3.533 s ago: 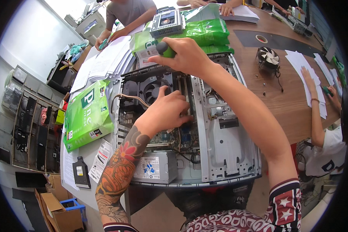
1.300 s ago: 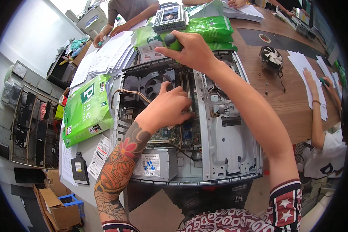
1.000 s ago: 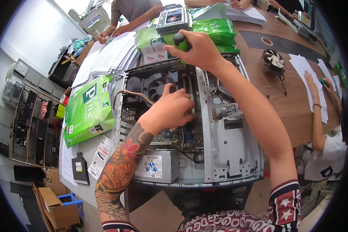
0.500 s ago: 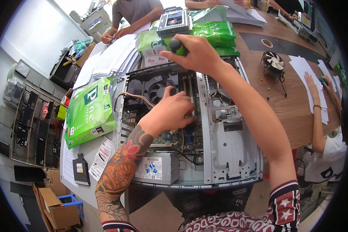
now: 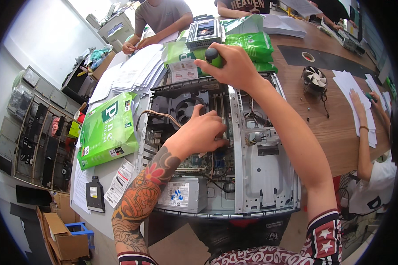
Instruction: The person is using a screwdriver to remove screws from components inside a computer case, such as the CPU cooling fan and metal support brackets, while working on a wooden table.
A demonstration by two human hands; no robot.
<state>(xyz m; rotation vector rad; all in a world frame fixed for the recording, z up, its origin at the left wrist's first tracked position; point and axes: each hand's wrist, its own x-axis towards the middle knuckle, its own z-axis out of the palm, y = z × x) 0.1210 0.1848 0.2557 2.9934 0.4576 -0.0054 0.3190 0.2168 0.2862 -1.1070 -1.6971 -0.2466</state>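
An opened desktop computer case [image 5: 266, 174] lies in front of me. My left hand [image 5: 200, 132] reaches into it over the green motherboard [image 5: 194, 162], fingers curled down beside the memory slots. One finger sticks out toward the black cooling fan [image 5: 185, 108]; what the fingertips grip, if anything, is hidden. Above the far edge of the case, my right hand [image 5: 239, 66] is wrapped round the green and black handle of a screwdriver [image 5: 213, 57]. Its shaft cannot be made out. A metal power supply [image 5: 183, 194] sits at the near left of the case.
Green paper packs [image 5: 108, 130] and stacked sheets [image 5: 139, 73] crowd the left side. Behind the case stands a metal drive unit [image 5: 204, 33]. A loose cooler fan [image 5: 315, 78] and small screws lie on the table [image 5: 323, 128] at right. Other people sit around it.
The whole view has shifted slightly, moving the scene a little right and down. Both hands keep nearly the same places over the case, the right still gripping the screwdriver.
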